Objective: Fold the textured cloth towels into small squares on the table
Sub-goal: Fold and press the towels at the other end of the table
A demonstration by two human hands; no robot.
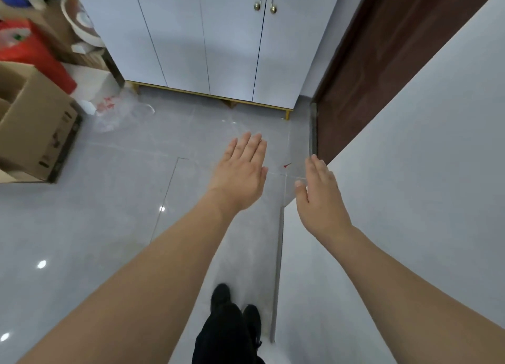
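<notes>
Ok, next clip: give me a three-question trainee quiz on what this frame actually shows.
1. True or false: the left hand is gripping a towel.
2. What stands at the left edge of the tiled floor? A) cardboard box B) folding chair C) laundry basket
3. Fill in: the white cabinet ahead has small ____-coloured handles.

Key
1. False: both the left hand and the right hand are held out with straight fingers, holding nothing, and no towel or table is in view.
2. A: an open cardboard box.
3. Brass, or gold: see the handles.
</notes>
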